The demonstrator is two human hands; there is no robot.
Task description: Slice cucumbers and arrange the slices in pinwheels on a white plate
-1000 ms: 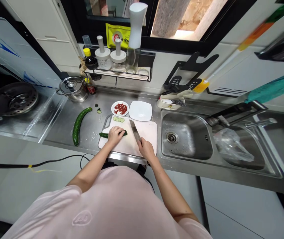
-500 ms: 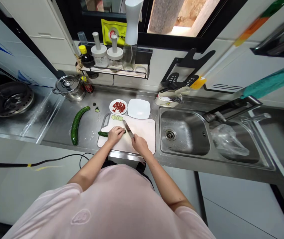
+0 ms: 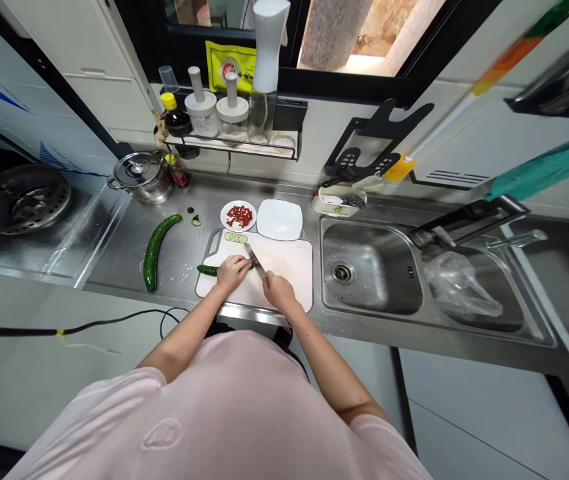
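The left hand [image 3: 233, 272] presses curled fingers on the cucumber [image 3: 208, 270], which runs toward frame left; the right hand [image 3: 278, 292] wraps its fingers round the kitchen knife [image 3: 256, 261], blade just beside them.

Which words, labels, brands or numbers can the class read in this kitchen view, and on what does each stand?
Yellow packet behind the shelf: dark characters and a round red mark, too small to read.
Yellow-capped sauce bottle: any label is too dark to read.
Pink T-shirt: raised chest mark, too blurred to read.
No text is legible.
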